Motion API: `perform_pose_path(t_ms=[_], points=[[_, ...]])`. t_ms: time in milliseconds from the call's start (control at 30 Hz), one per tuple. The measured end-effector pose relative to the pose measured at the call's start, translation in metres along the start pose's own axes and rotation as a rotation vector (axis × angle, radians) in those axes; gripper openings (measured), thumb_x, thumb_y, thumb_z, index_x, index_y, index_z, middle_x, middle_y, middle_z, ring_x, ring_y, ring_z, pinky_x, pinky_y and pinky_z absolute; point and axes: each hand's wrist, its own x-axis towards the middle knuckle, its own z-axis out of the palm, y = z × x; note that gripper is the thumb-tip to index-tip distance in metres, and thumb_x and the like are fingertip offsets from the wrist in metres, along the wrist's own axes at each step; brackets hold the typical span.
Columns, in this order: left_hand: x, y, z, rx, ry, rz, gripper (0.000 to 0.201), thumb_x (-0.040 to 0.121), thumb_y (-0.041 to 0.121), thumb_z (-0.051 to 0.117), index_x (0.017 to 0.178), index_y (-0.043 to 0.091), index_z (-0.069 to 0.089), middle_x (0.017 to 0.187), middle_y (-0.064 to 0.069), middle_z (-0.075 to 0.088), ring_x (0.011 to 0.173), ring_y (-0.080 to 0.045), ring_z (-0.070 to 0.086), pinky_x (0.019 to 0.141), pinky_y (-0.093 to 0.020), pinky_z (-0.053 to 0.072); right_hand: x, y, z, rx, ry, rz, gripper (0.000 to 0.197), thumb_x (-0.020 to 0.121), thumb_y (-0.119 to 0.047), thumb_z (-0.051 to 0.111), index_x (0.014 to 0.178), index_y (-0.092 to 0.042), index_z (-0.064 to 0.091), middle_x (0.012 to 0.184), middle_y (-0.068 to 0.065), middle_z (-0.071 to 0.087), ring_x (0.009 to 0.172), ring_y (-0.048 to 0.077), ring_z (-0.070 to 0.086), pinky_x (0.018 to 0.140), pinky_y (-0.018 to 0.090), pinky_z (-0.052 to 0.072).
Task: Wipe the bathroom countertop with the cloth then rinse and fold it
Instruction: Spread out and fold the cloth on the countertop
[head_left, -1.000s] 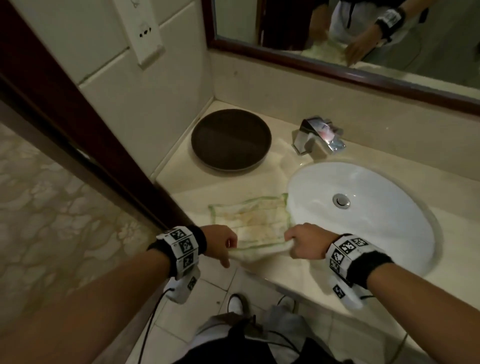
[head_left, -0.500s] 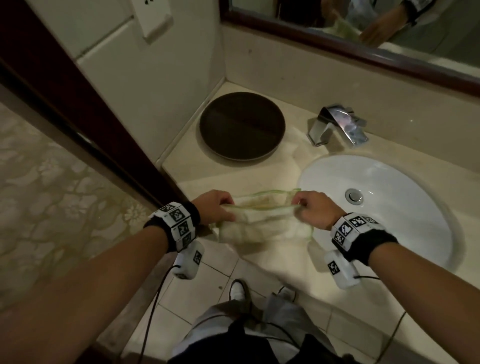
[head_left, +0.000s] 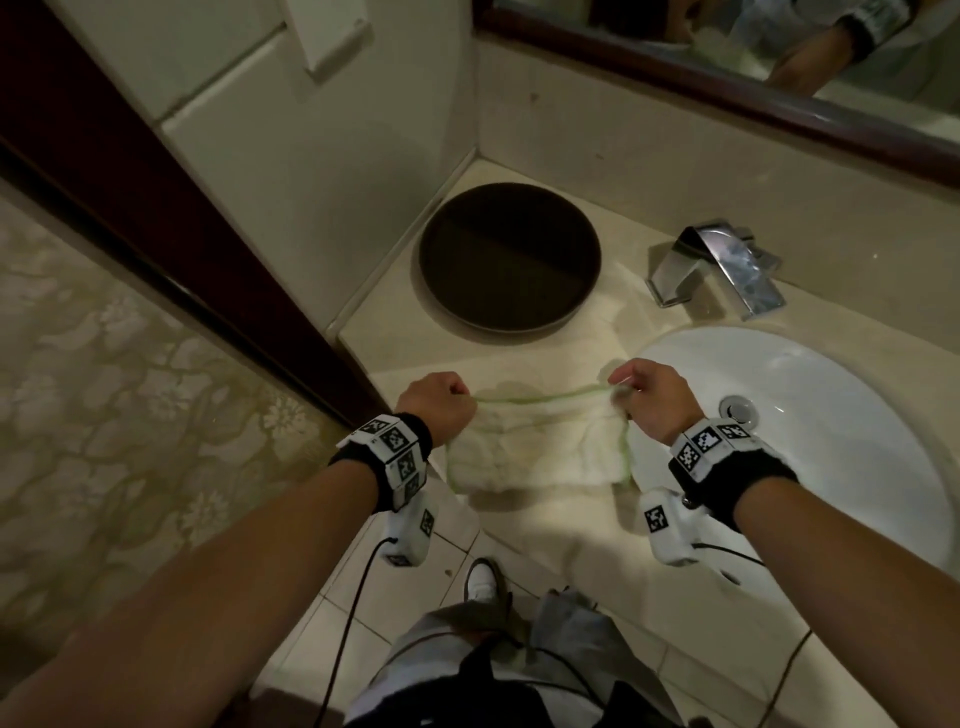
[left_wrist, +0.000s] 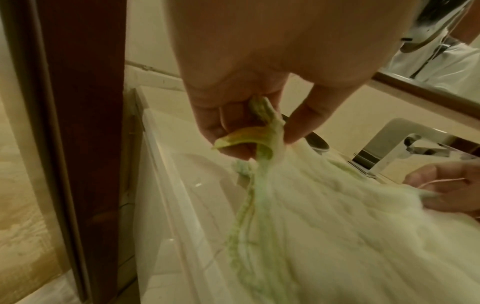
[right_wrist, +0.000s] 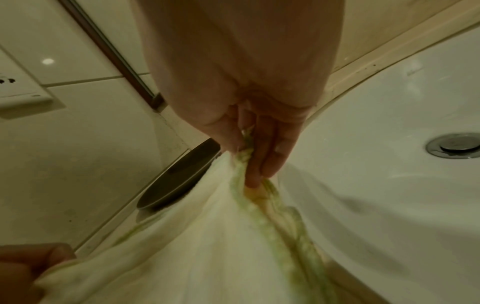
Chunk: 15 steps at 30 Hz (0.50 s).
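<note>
Cloth: we see the pale cloth (head_left: 535, 447) with its green edging stretched between both hands, its top edge taut and the rest hanging doubled just above the front of the tabletop (head_left: 395, 343).
Left hand: our left hand (head_left: 436, 405) has its grip closed on the cloth's left top corner; in the left wrist view the thumb and fingers (left_wrist: 223, 125) pinch the green hem.
Right hand: our right hand (head_left: 652, 397) has its grip closed on the right top corner, beside the rim of the sink (head_left: 831, 395); the right wrist view shows fingers (right_wrist: 270, 156) clamped on the bunched hem.
Round tray: a dark round tray (head_left: 509, 257) sits at the back left of the tabletop, well apart from the cloth.
Faucet: a chrome faucet (head_left: 719, 267) stands behind the sink.
Mirror: a framed mirror (head_left: 727, 78) hangs above.
</note>
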Motion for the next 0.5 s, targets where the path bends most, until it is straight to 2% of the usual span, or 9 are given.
perform_pose_path(t_ms=[67,167,267,333,400,500], points=[[0.002,0.002,0.002,0.038,0.010,0.004,0.007,0.082,0.026,0.056,0.088,0.028,0.058,0.095,0.003,0.062,0.091,-0.021,0.057,0.073,-0.028,0.043,0.000,-0.001,0.001,0.010,0.050,-0.001,0.027,0.081,-0.002,0.065,0.082,-0.029,0.062,0.081,0.000,0.066,0.073,0.017,0.062,0.068,0.022,0.049],[0.000,0.001,0.008,0.085,0.004,-0.003,0.022,0.085,0.028,0.056,0.106,0.029,0.050,0.103,0.001,0.058,0.090,-0.023,0.057,0.075,-0.031,0.046,-0.005,0.001,0.005,0.046,0.079,0.031,0.027,0.082,-0.012,0.070,0.101,-0.028,0.060,0.093,0.003,0.066,0.086,0.023,0.064,0.083,0.031,0.051],[-0.007,-0.005,0.010,0.135,0.062,-0.009,0.039,0.086,0.033,0.057,0.121,0.024,0.043,0.114,-0.001,0.050,0.100,-0.027,0.055,0.084,-0.037,0.048,-0.015,0.003,0.009,0.025,0.083,0.096,0.044,0.082,-0.030,0.073,0.120,-0.027,0.051,0.100,0.001,0.062,0.092,0.024,0.060,0.089,0.035,0.048],[-0.011,-0.007,0.010,0.187,0.106,-0.002,0.046,0.084,0.031,0.058,0.125,0.020,0.040,0.122,-0.006,0.047,0.108,-0.029,0.051,0.090,-0.041,0.047,-0.021,0.004,0.010,-0.032,0.112,0.118,0.050,0.081,-0.036,0.072,0.122,-0.025,0.047,0.096,0.000,0.061,0.093,0.025,0.059,0.088,0.036,0.046],[-0.016,-0.008,0.011,0.259,0.150,0.058,0.050,0.082,0.028,0.057,0.128,0.018,0.038,0.125,-0.008,0.044,0.112,-0.028,0.047,0.090,-0.040,0.046,-0.026,0.006,0.012,-0.070,0.085,0.163,0.047,0.081,-0.039,0.070,0.118,-0.025,0.046,0.089,-0.001,0.063,0.093,0.028,0.061,0.087,0.037,0.047],[-0.031,-0.005,0.019,0.416,0.205,0.267,0.041,0.084,0.028,0.056,0.122,0.018,0.046,0.121,-0.005,0.045,0.106,-0.023,0.047,0.086,-0.033,0.045,-0.033,0.007,0.016,-0.101,0.009,0.195,0.052,0.078,-0.031,0.068,0.123,-0.028,0.042,0.087,0.001,0.066,0.091,0.029,0.062,0.086,0.039,0.049]])
